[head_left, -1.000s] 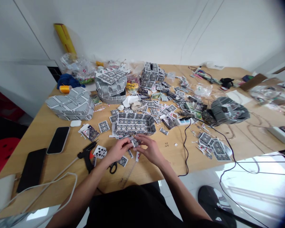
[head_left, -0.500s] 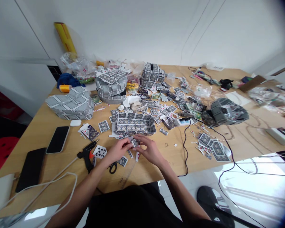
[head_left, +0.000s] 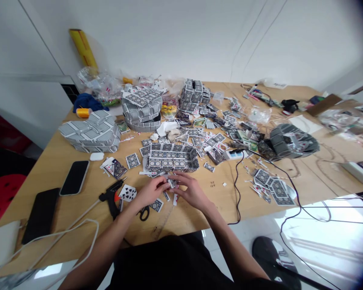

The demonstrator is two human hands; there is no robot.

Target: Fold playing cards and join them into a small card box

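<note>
Between my two hands is a small patterned playing card (head_left: pixel 172 183), partly hidden by my fingers. My left hand (head_left: pixel 150 191) pinches its left side, and my right hand (head_left: pixel 191 189) grips it from the right with thumb and fingers. Just beyond them stands an open rectangular box (head_left: pixel 173 157) built from playing cards. Under and around my hands lie card strips and a patterned card (head_left: pixel 157 204). Scissors (head_left: pixel 144 213) with black handles rest by my left wrist, partly covered. A ten of spades card (head_left: pixel 128 193) and a glue gun (head_left: pixel 110 196) are to the left.
Heart-shaped card box (head_left: pixel 92 133), round card box (head_left: pixel 142 110) and scattered cards fill the back. A phone (head_left: pixel 74 177) and a black slab (head_left: pixel 41 215) lie left. A power strip (head_left: pixel 233 154) trails a black cable (head_left: pixel 236 189) over the front edge. A ruler (head_left: pixel 163 223) lies near me.
Both hands stay close together at the same place, holding the small card, which looks turned slightly. The whole view has shifted very slightly; nothing else has visibly moved.
</note>
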